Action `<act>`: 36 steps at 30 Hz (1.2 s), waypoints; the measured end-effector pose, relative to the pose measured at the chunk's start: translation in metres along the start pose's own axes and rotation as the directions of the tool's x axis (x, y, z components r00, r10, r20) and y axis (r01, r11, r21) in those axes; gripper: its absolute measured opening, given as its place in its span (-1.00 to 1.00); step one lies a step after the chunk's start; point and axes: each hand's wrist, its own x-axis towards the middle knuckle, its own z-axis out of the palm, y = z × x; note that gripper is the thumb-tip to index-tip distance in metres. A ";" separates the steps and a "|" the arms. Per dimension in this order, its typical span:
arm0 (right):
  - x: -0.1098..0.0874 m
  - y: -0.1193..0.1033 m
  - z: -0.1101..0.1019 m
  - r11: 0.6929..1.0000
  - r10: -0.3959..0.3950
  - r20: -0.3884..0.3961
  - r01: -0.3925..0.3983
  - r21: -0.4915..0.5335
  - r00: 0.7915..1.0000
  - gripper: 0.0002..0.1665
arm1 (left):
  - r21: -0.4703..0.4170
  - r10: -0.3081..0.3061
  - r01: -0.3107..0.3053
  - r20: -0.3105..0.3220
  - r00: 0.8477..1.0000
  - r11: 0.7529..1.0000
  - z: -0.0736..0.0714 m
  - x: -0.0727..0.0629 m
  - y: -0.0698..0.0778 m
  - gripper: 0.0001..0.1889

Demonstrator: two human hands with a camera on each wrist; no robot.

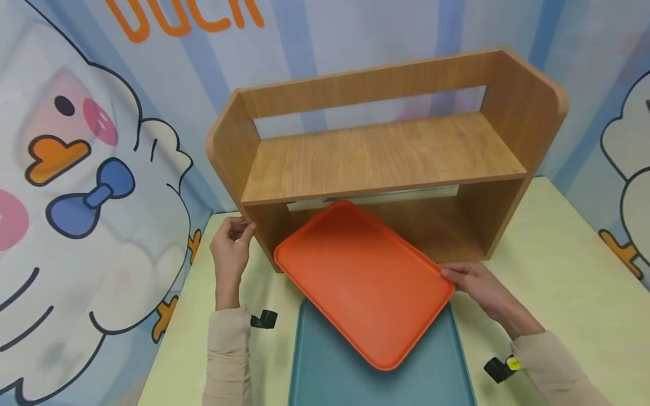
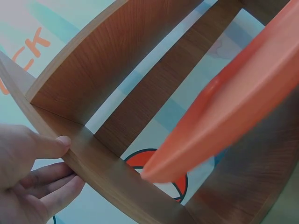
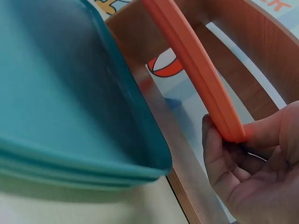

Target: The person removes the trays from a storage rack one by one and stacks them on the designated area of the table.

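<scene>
An orange tray [image 1: 365, 287] is held tilted, its far corner reaching into the lower opening of a two-tier wooden shelf [image 1: 386, 155]. At the tray's right corner, my right hand [image 1: 474, 285] pinches the rim between thumb and fingers; the right wrist view shows this orange rim [image 3: 205, 70] in the grip. My left hand [image 1: 231, 248] is at the shelf's left side panel. In the left wrist view, its thumb [image 2: 56, 148] lies on the panel's front edge and the fingers curl against the outer side. Below the orange tray lies a teal tray [image 1: 376, 372], partly covered by it.
In the right wrist view, the teal trays [image 3: 84, 168] show layered rims, like a stack. They lie on a pale yellow table [image 1: 553, 316] in front of the shelf. A cartoon-duck backdrop [image 1: 355, 34] stands behind. Small black devices [image 1: 264, 320] are worn at both wrists.
</scene>
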 end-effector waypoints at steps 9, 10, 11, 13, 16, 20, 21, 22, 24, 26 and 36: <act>0.007 0.005 -0.013 0.999 0.004 0.050 -0.002 -0.047 0.999 -0.56 | -0.016 -0.001 0.001 0.002 1.000 1.000 -0.001 0.003 0.004 -0.75; 0.008 0.006 -0.015 0.999 0.001 0.063 0.002 -0.049 0.998 -0.56 | -0.019 -0.003 0.003 0.003 1.000 1.000 -0.002 0.004 0.004 -0.75; 0.009 0.007 -0.015 0.999 0.008 0.072 -0.004 -0.051 0.997 -0.57 | -0.020 -0.005 0.005 0.005 1.000 1.000 -0.002 0.004 0.004 -0.75; 0.010 0.009 -0.016 0.998 0.022 0.098 -0.016 -0.057 0.995 -0.57 | -0.021 -0.011 0.011 0.007 1.000 1.000 -0.002 0.004 0.004 -0.74; 0.011 0.011 -0.018 0.998 0.037 0.138 -0.029 -0.059 0.990 -0.58 | -0.020 -0.016 0.016 0.008 1.000 1.000 -0.002 0.003 0.003 -0.74; 0.013 0.015 -0.019 0.997 0.053 0.178 -0.042 -0.063 0.983 -0.57 | -0.019 -0.022 0.022 0.011 1.000 1.000 -0.001 0.002 0.003 -0.75; 0.014 0.016 -0.020 0.997 0.052 0.186 -0.040 -0.068 0.981 -0.57 | -0.020 -0.023 0.023 0.012 1.000 1.000 -0.001 0.002 0.003 -0.75; 0.015 0.017 -0.021 0.997 0.050 0.195 -0.036 -0.073 0.980 -0.57 | -0.020 -0.023 0.023 0.012 1.000 1.000 0.000 0.002 0.002 -0.74; 0.017 0.019 -0.022 0.997 0.041 0.211 -0.026 -0.075 0.977 -0.57 | -0.018 -0.022 0.023 0.012 1.000 1.000 0.000 0.002 0.002 -0.74; 0.019 0.021 -0.022 0.997 0.032 0.234 -0.016 -0.072 0.972 -0.58 | -0.015 -0.023 0.023 0.013 1.000 1.000 0.001 0.002 0.002 -0.74; 0.025 0.022 -0.020 0.994 0.052 0.290 -0.022 -0.106 0.956 -0.59 | 0.001 -0.050 0.050 0.012 0.999 0.999 0.000 -0.001 0.002 -0.75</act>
